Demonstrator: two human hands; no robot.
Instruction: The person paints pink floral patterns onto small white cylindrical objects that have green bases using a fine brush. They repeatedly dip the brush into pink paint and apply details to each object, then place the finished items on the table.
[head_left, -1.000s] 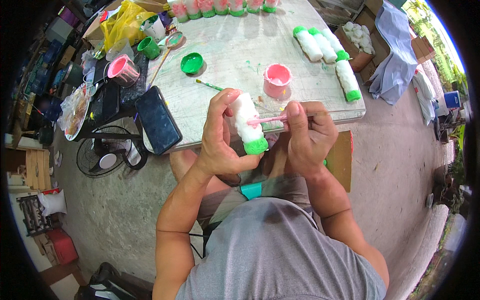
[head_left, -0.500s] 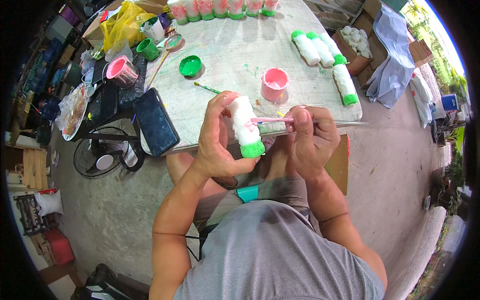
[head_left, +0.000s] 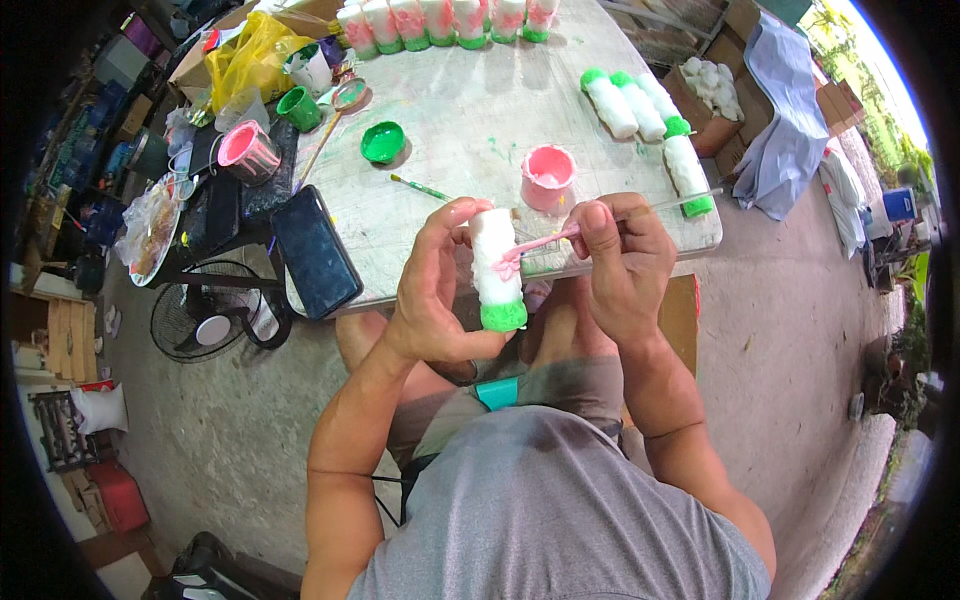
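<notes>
My left hand (head_left: 435, 290) grips a white cylinder with a green painted end (head_left: 497, 270), held upright in front of my knees. My right hand (head_left: 620, 260) holds a thin paintbrush (head_left: 545, 243) whose pink-loaded tip touches the side of the cylinder. A pink paint cup (head_left: 547, 177) stands on the grey table (head_left: 450, 120) just beyond my hands. A second brush with a green tip (head_left: 420, 187) lies on the table to the left of the cup.
Several white-and-green cylinders (head_left: 640, 105) lie at the table's right; a row with pink and green paint (head_left: 440, 22) stands at the far edge. A green lid (head_left: 382, 142), green cup (head_left: 298, 107), pink tub (head_left: 247, 150) and dark phone (head_left: 315, 250) sit left. A fan (head_left: 205, 320) stands on the floor.
The brush tip has slid along the cylinder, leaving pink paint on its side. Both hands stay at the same spot by the table edge.
</notes>
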